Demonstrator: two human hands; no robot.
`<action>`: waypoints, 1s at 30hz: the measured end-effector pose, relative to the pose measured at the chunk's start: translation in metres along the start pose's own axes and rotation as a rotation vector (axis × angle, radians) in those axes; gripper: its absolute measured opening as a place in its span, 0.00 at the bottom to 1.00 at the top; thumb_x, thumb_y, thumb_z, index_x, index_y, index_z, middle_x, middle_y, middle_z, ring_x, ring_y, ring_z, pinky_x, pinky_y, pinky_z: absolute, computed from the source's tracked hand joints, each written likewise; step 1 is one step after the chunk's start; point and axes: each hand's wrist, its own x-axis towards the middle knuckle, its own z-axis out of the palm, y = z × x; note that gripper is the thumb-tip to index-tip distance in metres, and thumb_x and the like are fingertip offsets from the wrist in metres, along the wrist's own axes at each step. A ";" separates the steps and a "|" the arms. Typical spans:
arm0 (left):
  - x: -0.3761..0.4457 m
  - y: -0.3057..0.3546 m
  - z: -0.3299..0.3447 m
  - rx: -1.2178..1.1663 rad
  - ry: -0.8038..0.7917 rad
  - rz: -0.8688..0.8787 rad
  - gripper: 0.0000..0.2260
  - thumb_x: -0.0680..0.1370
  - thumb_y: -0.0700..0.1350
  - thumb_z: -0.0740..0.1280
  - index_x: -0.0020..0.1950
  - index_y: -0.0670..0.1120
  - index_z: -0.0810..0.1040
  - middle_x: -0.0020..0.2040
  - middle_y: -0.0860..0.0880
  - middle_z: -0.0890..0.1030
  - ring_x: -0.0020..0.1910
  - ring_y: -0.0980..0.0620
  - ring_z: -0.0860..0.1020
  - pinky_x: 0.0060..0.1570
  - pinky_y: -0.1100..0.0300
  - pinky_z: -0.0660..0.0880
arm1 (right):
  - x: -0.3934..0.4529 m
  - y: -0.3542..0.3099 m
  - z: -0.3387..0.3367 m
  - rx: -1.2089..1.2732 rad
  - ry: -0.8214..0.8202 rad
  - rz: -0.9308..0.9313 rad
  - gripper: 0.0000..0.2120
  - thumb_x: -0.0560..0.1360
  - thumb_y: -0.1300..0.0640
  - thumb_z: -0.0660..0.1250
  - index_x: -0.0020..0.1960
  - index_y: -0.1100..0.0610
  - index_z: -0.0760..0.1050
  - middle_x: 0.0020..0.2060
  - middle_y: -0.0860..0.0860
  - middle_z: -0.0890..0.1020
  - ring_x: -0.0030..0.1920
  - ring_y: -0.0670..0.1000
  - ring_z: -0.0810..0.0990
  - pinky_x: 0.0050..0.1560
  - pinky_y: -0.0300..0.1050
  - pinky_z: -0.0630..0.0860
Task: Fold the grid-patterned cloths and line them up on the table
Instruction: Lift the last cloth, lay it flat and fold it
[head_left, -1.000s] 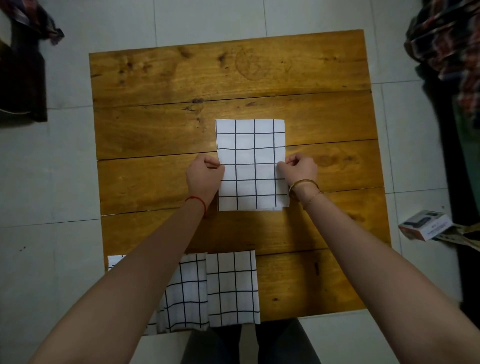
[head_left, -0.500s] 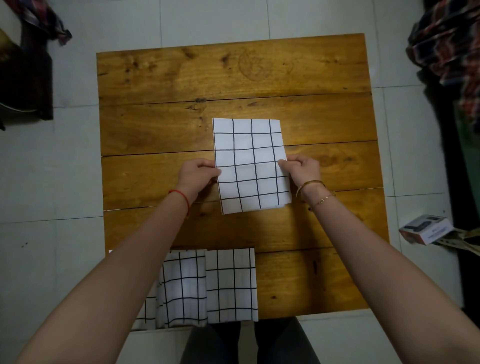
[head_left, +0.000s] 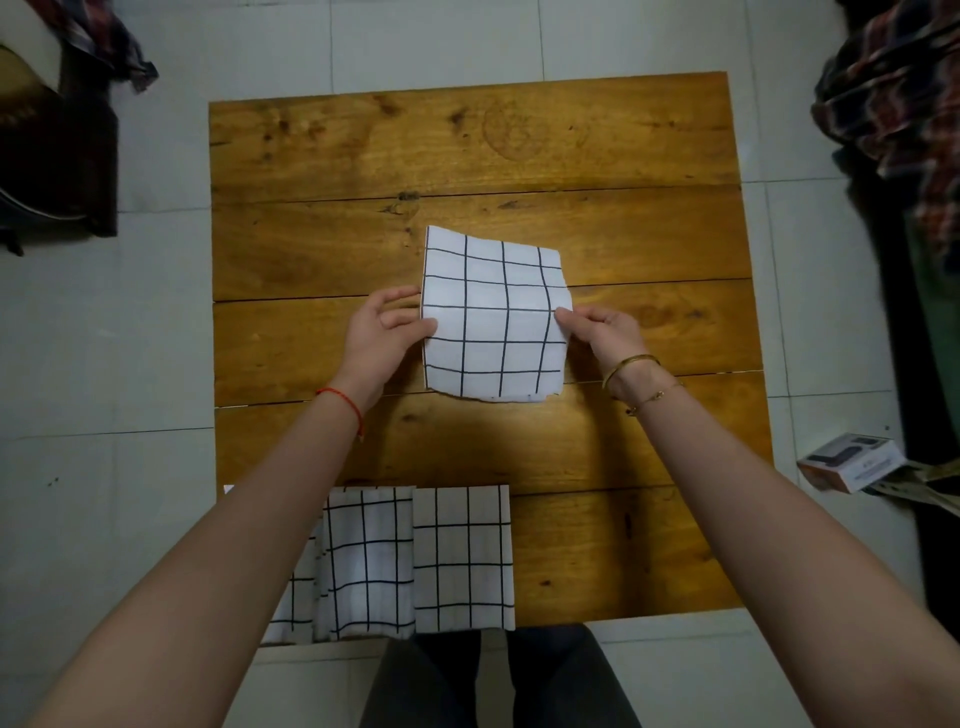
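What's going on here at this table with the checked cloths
A person is folding grid-patterned cloths at a wooden table. Both hands hold one folded cloth over the middle of the table: the left hand pinches its left edge and the right hand pinches its right edge. It looks partly lifted, not flat. Folded cloths already sit side by side along the near edge, with bare table to their right.

A wooden plank table (head_left: 519, 145) stands on pale floor tiles (head_left: 156, 338).
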 end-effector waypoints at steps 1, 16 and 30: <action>-0.002 0.001 -0.001 -0.001 0.018 0.036 0.23 0.71 0.35 0.74 0.64 0.46 0.74 0.44 0.49 0.83 0.41 0.58 0.81 0.39 0.73 0.74 | -0.002 -0.001 0.000 0.020 0.006 -0.019 0.04 0.71 0.56 0.73 0.41 0.56 0.79 0.39 0.51 0.81 0.40 0.47 0.76 0.49 0.40 0.75; -0.020 0.015 -0.009 0.475 0.190 0.540 0.08 0.74 0.42 0.72 0.53 0.45 0.84 0.51 0.47 0.79 0.40 0.64 0.76 0.41 0.72 0.75 | -0.026 -0.025 0.010 -0.042 0.170 -0.462 0.05 0.72 0.58 0.72 0.40 0.52 0.77 0.61 0.48 0.71 0.59 0.40 0.72 0.60 0.29 0.68; -0.008 -0.004 0.005 0.095 0.008 0.133 0.07 0.77 0.41 0.69 0.53 0.44 0.73 0.32 0.57 0.78 0.32 0.61 0.75 0.37 0.69 0.72 | -0.022 -0.014 0.009 0.063 0.193 -0.291 0.05 0.73 0.66 0.68 0.46 0.58 0.74 0.29 0.44 0.72 0.27 0.36 0.70 0.36 0.28 0.71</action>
